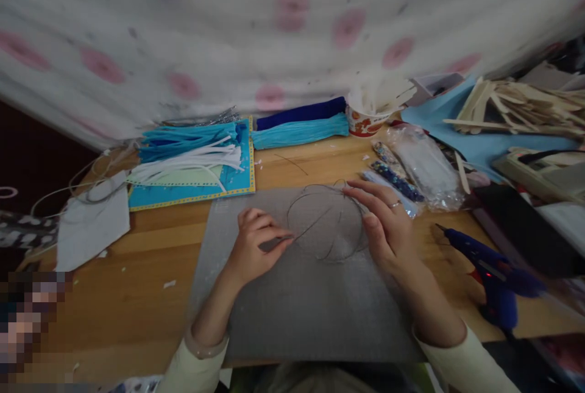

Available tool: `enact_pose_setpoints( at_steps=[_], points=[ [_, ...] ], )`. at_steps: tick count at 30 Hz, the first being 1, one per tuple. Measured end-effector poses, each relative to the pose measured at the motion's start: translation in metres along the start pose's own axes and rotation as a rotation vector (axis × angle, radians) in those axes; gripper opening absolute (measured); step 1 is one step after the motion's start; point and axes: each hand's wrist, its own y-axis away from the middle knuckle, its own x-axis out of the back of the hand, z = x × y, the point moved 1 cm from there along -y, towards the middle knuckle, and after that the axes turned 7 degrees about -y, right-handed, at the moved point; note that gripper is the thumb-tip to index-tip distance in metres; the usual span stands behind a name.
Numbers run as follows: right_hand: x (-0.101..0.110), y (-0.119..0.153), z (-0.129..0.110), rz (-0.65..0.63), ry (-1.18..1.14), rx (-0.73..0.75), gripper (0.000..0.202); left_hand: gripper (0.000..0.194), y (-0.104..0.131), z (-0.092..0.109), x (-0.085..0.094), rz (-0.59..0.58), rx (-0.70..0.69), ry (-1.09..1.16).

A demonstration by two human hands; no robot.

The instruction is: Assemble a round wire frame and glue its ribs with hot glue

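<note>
A loose coil of thin dark wire lies over the grey cutting mat. My left hand pinches a straight wire end between thumb and fingertips, at the coil's left side. On the right side, my right hand has its fingertips on the upper edge of the coil and its thumb lower down by the rim. Part of the coil is hidden under that hand. Right of my right hand, a blue hot glue gun with a small red light lies on the wooden table.
White pipe cleaners and blue pipe cleaners lie on a blue card at the back left. Two more blue bundles sit beside a paper cup. Wooden craft sticks and a clear plastic bag are at right.
</note>
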Motion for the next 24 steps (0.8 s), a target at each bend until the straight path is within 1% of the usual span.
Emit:
enact_pose_setpoints(
  at_steps=[3,8,13,17,24],
  points=[
    [-0.001,0.0,-0.001,-0.011,-0.002,0.004,0.046,0.012,0.001,0.0,-0.003,-0.04,0.018,0.01],
    [-0.002,0.001,0.0,-0.035,0.023,-0.008,0.05,0.013,0.0,0.001,-0.01,-0.021,0.023,0.052],
    [-0.004,0.001,0.002,-0.025,0.009,-0.002,0.051,0.011,-0.001,-0.001,-0.017,-0.035,0.017,0.062],
    [-0.005,0.0,0.001,-0.036,0.0,0.006,0.049,0.009,-0.002,-0.003,-0.018,-0.027,0.003,0.068],
    [-0.006,0.001,0.004,-0.017,-0.015,0.035,0.046,0.012,-0.002,-0.001,-0.017,-0.045,0.011,-0.007]
  ],
)
